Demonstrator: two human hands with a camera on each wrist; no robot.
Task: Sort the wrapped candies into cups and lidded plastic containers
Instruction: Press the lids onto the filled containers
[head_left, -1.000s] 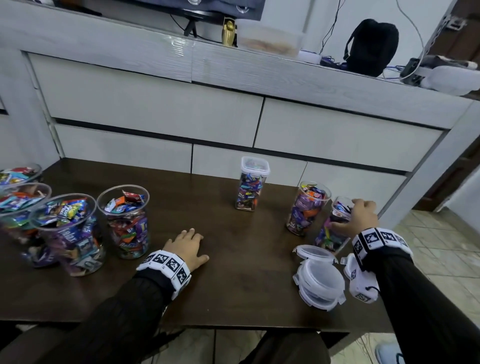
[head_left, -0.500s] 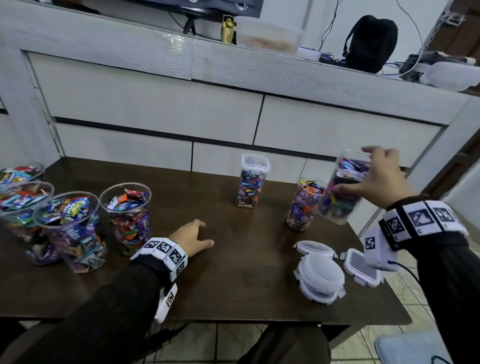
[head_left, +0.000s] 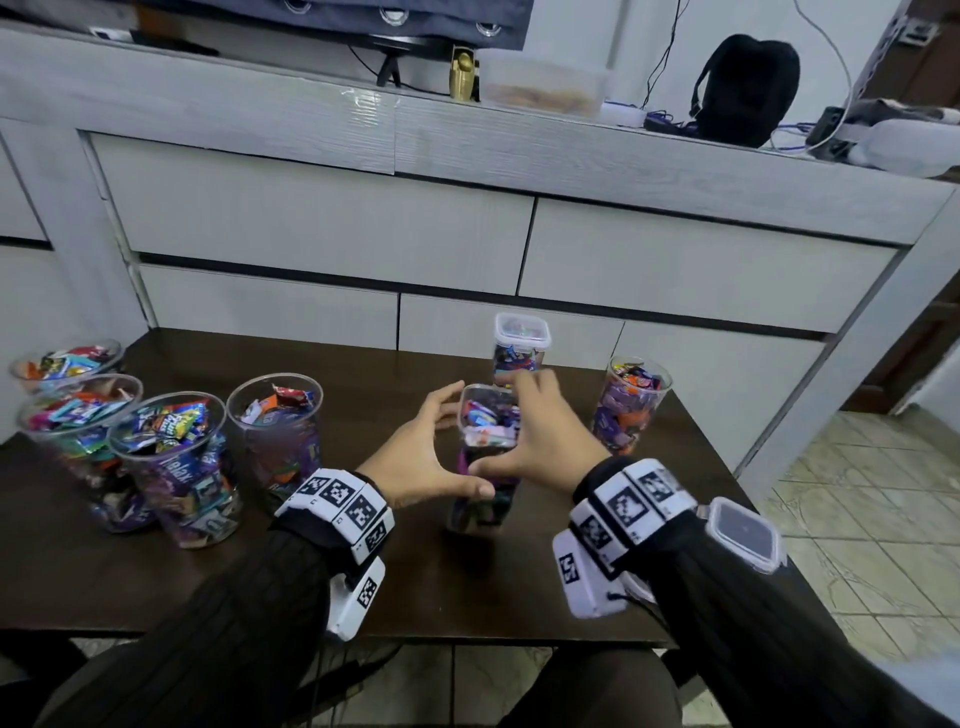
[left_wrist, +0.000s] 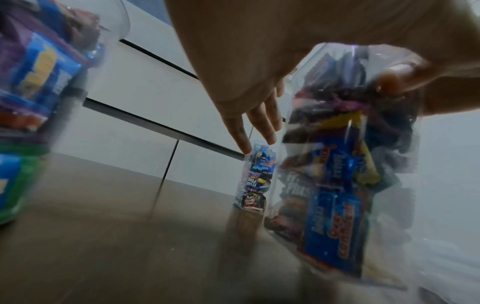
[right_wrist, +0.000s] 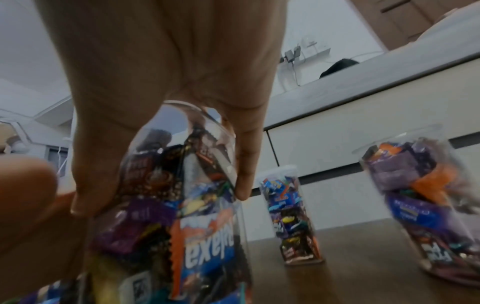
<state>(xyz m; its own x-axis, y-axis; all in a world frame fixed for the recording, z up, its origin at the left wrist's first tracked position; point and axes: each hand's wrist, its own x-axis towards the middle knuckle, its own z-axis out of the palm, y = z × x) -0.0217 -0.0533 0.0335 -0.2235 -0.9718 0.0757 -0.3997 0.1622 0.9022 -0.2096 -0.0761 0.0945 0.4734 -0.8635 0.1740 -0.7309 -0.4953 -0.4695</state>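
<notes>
A clear, lidless rectangular container (head_left: 485, 457) packed with wrapped candies stands upright at the middle of the brown table (head_left: 363, 582). My right hand (head_left: 498, 423) grips it from the right, fingers (right_wrist: 246, 164) round its far side and thumb on the near side. My left hand (head_left: 457, 441) is spread beside its left wall, fingers (left_wrist: 257, 123) straight, thumb reaching to its near face. Whether the base rests on the table is blurred. Behind it stands a lidded container (head_left: 521, 345) of candies.
An open cup of candies (head_left: 631, 402) stands right of the hands. Several wide cups of candies (head_left: 171, 467) crowd the table's left side, the closest one (head_left: 275, 431) near my left wrist. A square lid (head_left: 745, 532) lies at the table's right edge. A grey cabinet (head_left: 467, 249) runs behind.
My right hand carried the open container from the right, through the air, to the table's middle. My left hand left the tabletop and came up to the container's left side.
</notes>
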